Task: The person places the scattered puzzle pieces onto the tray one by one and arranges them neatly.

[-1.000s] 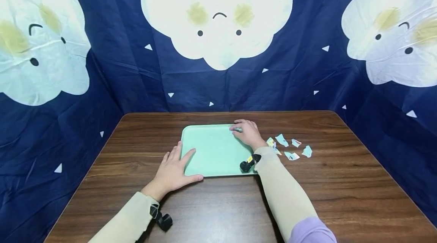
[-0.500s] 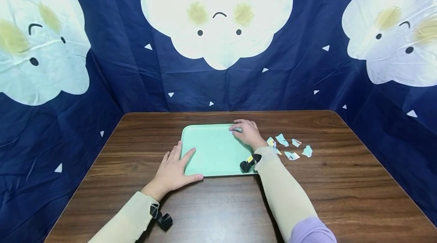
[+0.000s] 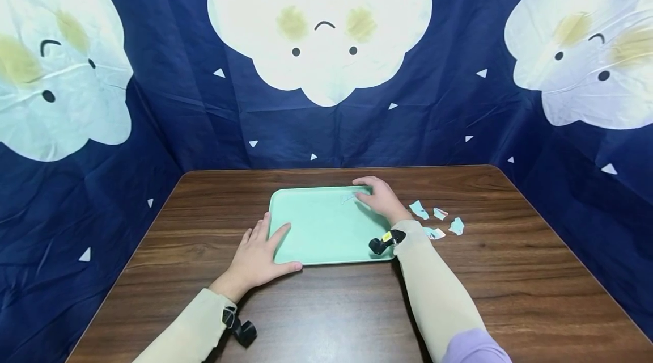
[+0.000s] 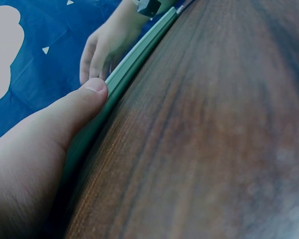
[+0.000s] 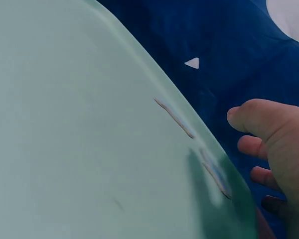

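A mint-green tray [image 3: 316,232] lies on the table. My left hand [image 3: 255,255] rests spread at its front left corner, the thumb along the front edge; the left wrist view shows that thumb [image 4: 72,114] against the tray's side. Over the far right corner, my right hand [image 3: 380,198] hovers with loosely bent fingers and holds nothing. Just left of its fingertips, a pale torn paper scrap [image 3: 348,199] lies on the tray, hard to make out against the green. In the right wrist view, two slim brown-edged paper scraps [image 5: 174,119] lie beside the tray's rim.
Several torn paper scraps [image 3: 456,226], light blue with some colored print, lie on the wooden table [image 3: 510,272] right of the tray. My right forearm passes close by them and hides part of the group. A dark blue cloth [image 3: 285,136] with white clouds hangs behind the table.
My right hand has moved right, off the scrap in the tray's far right corner, and its fingers have spread. It now covers some table scraps. The left hand stays in place.
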`<state>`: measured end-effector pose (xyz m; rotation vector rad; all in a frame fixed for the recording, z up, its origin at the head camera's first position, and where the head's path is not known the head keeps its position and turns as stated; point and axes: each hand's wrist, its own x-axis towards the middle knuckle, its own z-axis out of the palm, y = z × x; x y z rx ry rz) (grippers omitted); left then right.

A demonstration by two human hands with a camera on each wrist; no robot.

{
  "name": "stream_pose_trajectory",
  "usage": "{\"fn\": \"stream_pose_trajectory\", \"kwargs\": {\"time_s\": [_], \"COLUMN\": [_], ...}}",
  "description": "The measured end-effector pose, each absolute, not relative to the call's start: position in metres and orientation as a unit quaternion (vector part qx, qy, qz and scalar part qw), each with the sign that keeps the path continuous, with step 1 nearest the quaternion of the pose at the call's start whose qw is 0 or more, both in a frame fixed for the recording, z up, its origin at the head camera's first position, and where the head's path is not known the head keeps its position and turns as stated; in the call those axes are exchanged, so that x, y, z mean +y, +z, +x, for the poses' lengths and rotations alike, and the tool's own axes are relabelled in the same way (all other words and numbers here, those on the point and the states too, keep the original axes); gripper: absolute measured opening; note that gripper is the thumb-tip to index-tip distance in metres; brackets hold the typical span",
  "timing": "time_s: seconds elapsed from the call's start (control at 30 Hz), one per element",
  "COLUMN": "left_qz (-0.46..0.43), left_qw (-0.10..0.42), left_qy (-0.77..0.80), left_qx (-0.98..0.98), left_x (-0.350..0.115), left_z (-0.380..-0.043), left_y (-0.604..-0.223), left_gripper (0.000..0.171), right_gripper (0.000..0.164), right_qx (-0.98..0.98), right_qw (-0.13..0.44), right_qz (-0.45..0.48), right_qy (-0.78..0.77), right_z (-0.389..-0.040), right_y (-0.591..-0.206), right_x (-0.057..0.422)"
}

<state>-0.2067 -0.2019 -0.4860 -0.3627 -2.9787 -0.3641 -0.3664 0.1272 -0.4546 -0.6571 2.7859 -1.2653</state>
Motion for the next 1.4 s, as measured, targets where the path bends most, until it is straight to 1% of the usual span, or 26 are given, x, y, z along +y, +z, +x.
{"fn": "stream_pose_trajectory", "kwargs": {"time_s": [0.13, 0.5, 0.6, 0.73, 0.97, 1.13, 1.4], "left_qz": [-0.121, -0.123, -0.122, -0.120, -0.119, -0.121, -0.123], "left_qw": [0.060, 0.062, 0.058, 0.054, 0.056, 0.059, 0.060], "left_qy": [-0.120, -0.121, -0.121, -0.120, -0.123, -0.119, -0.121], "left_qx": [-0.984, -0.983, -0.983, -0.984, -0.984, -0.984, -0.983], "left_x": [-0.202, -0.203, -0.203, -0.203, -0.203, -0.204, -0.204], "left_z": [-0.206, -0.206, -0.207, -0.209, -0.207, -0.207, -0.208], "left_y": [-0.487, -0.487, -0.487, -0.488, -0.487, -0.488, -0.488], "left_gripper": [0.108, 0.108, 0.108, 0.108, 0.109, 0.108, 0.108], "right_gripper": [0.043, 0.039, 0.040, 0.041, 0.041, 0.043, 0.043], "right_qx": [0.890, 0.902, 0.903, 0.904, 0.901, 0.905, 0.909], "right_qw": [-0.001, -0.048, -0.051, -0.051, -0.086, -0.085, -0.093], "right_qz": [-0.197, -0.165, -0.148, -0.122, -0.123, -0.117, -0.110], "right_qy": [-0.412, -0.395, -0.401, -0.406, -0.408, -0.399, -0.390], "right_z": [-0.362, -0.347, -0.342, -0.335, -0.328, -0.325, -0.325], "right_y": [-0.452, -0.442, -0.442, -0.442, -0.450, -0.457, -0.470], "right_x": [0.147, 0.200, 0.217, 0.237, 0.268, 0.282, 0.290]}}
